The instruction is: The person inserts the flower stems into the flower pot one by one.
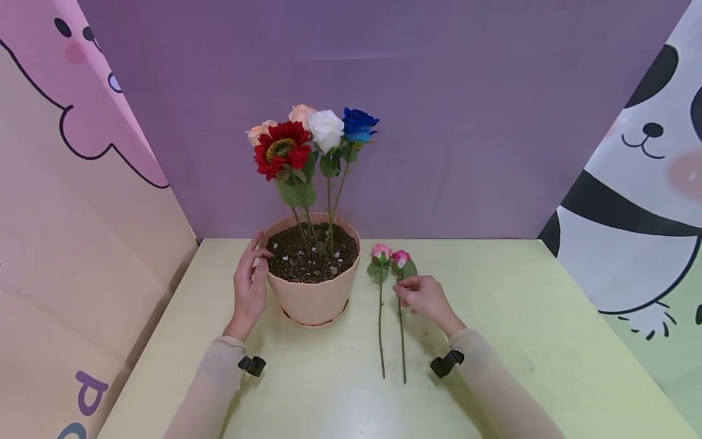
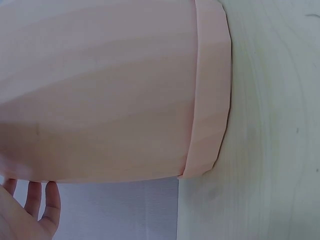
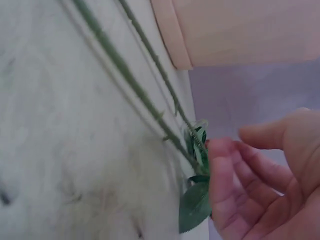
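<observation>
A pink flowerpot (image 1: 315, 299) of dark soil holds a red sunflower-like flower (image 1: 282, 150), a white rose (image 1: 326, 130), a blue rose (image 1: 359, 125) and two peach-coloured flowers (image 1: 302, 114). My left hand (image 1: 251, 292) rests against the pot's left side, its fingertips at the rim; the left wrist view shows the fingers touching the pot wall (image 2: 110, 110). On the table lie two pink roses, a left one (image 1: 381, 251) and a right one (image 1: 401, 258). Just below the right rose's bloom, my right hand (image 1: 430, 299) hovers by its stem (image 3: 120, 65), thumb apart from the fingers.
The pale yellow tabletop (image 1: 521, 329) meets a purple backdrop (image 1: 466, 140). Panels printed with cartoon figures stand at both sides, with a panda (image 1: 647, 256) on the right. Each wrist wears a small black camera (image 1: 446, 363).
</observation>
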Tool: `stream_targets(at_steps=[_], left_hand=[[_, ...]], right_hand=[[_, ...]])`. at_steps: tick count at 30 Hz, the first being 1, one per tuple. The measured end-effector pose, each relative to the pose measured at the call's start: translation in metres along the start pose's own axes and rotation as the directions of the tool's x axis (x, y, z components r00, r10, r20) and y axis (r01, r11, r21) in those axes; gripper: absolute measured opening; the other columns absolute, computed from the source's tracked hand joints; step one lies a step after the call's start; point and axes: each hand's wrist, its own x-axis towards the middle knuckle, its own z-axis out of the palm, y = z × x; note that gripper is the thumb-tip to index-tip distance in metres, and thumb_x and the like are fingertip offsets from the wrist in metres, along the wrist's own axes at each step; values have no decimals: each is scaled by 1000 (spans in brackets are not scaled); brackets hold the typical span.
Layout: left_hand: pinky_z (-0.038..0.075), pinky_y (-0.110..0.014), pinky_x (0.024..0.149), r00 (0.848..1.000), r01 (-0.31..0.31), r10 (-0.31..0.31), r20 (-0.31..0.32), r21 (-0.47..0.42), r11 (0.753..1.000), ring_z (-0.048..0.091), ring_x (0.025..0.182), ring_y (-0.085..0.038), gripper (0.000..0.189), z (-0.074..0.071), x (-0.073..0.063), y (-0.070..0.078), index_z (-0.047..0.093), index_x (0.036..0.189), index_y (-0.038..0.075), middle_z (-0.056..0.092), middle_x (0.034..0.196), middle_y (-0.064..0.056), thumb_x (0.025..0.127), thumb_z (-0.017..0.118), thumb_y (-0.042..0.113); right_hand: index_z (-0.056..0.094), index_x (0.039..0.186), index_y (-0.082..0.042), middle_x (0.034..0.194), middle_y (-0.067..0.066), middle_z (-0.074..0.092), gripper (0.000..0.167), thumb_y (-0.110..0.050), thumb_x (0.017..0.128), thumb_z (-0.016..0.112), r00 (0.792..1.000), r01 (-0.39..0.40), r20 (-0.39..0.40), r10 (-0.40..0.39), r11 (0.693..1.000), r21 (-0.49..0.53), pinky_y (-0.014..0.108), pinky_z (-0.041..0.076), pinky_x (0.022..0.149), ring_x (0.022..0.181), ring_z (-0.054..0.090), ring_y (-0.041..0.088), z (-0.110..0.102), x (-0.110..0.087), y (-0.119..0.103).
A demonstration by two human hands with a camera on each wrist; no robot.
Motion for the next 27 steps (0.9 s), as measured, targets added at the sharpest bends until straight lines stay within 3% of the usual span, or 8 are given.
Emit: stream_targets(at_steps=[7, 19, 27], left_hand=[[43, -18, 95, 1000, -10, 10, -5, -3, 1000, 39, 156, -39, 38, 0, 0, 1, 63, 115, -6, 46, 167, -17, 114, 45, 27], [42, -19, 96, 1000, -4, 4, -2, -8, 1000, 39, 157, -39, 29, 1, 0, 0, 63, 115, -6, 46, 166, -18, 112, 45, 16], [42, -18, 96, 1000, 0, 0, -6, -3, 1000, 38, 157, -39, 26, 1, 0, 0, 64, 114, -6, 46, 166, -20, 110, 44, 11]], right_hand=[[77, 114, 2, 92, 13, 79, 28, -22, 102, 71, 997, -70, 22, 70, 997, -37, 33, 62, 62, 70, 72, 17, 0, -1, 9], [79, 106, 3, 70, 5, 74, 25, -21, 99, 74, 993, -103, 44, 107, 991, -85, 31, 62, 61, 59, 69, 12, 2, -4, 14], [76, 113, 8, 81, 12, 79, 29, -17, 98, 74, 990, -119, 72, 121, 992, -30, 35, 65, 65, 66, 73, 13, 3, -3, 15]])
